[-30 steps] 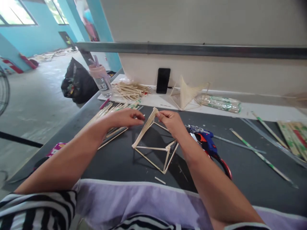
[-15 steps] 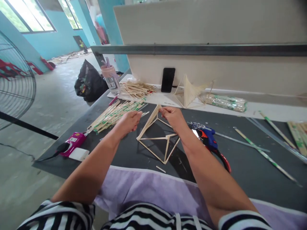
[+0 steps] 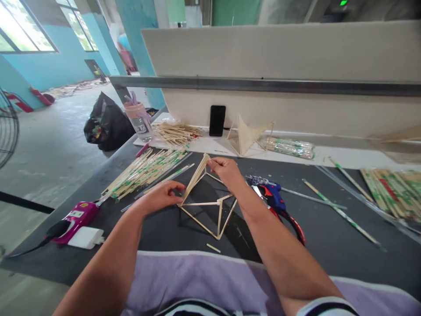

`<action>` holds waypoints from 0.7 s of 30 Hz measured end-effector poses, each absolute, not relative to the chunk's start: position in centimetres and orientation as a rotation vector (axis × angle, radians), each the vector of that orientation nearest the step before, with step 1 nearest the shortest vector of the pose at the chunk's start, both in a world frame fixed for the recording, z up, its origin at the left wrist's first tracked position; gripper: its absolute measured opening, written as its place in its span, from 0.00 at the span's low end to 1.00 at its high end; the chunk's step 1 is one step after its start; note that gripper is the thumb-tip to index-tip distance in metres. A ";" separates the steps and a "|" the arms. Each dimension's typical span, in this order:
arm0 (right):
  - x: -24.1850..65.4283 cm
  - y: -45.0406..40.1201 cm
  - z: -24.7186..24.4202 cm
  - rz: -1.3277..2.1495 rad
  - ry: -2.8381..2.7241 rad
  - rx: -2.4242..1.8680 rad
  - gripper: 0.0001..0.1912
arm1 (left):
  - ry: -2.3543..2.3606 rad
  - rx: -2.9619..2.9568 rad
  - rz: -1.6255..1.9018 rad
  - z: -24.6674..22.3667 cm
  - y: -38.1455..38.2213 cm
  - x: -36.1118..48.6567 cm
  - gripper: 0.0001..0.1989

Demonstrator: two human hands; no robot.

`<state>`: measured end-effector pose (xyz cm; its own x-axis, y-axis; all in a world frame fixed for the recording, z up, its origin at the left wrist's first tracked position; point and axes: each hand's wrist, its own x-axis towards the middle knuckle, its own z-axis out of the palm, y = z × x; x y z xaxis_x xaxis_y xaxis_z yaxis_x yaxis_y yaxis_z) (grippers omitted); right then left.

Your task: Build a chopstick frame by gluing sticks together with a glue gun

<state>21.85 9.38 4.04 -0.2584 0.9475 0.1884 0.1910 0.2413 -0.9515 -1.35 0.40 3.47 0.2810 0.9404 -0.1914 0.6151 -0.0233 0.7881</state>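
A frame of thin wooden sticks [image 3: 201, 204] stands on the dark tabletop between my hands, with a fan of close-set sticks on its upper left side. My right hand [image 3: 226, 172] is closed, thumb and forefinger pinching the frame near its top. At the lower left corner my left hand [image 3: 162, 195] has its thumb and forefinger bent round the lower ends of the fanned sticks; the exact stick between them is hard to make out. Close to my right forearm lie a blue glue gun [image 3: 276, 195] and red-handled pliers [image 3: 294, 226].
Green-marked sticks [image 3: 148, 173] lie loose at left, beside a pink power adapter [image 3: 77, 221]. Behind are a bottle [image 3: 140, 123], a stick pile [image 3: 176, 133], an upright phone [image 3: 217, 120], a finished-looking stick model [image 3: 245, 138] and wrapped sticks [image 3: 289, 147]. More sticks [image 3: 391, 193] lie right.
My left hand has moved down to the frame's lower left corner, its fingers now at the sticks. My right hand stays at the top. The camera view has shifted.
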 end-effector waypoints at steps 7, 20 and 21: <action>21.9 9.3 4.2 1.102 -1.645 -1.073 0.21 | 1.439 1.932 0.363 3.4 0.6 -1.0 0.16; 21.9 9.4 4.2 1.085 -1.650 -1.080 0.20 | 1.348 1.988 0.323 3.5 0.8 -1.3 0.14; 21.9 9.4 4.1 1.092 -1.646 -1.074 0.20 | 1.352 1.988 0.319 3.5 0.7 -1.3 0.14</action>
<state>21.92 9.42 4.15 -0.2562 0.9472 0.1928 0.1906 0.2451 -0.9506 -1.35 0.74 3.51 0.4242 0.8881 -0.1768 0.7154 -0.2089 0.6668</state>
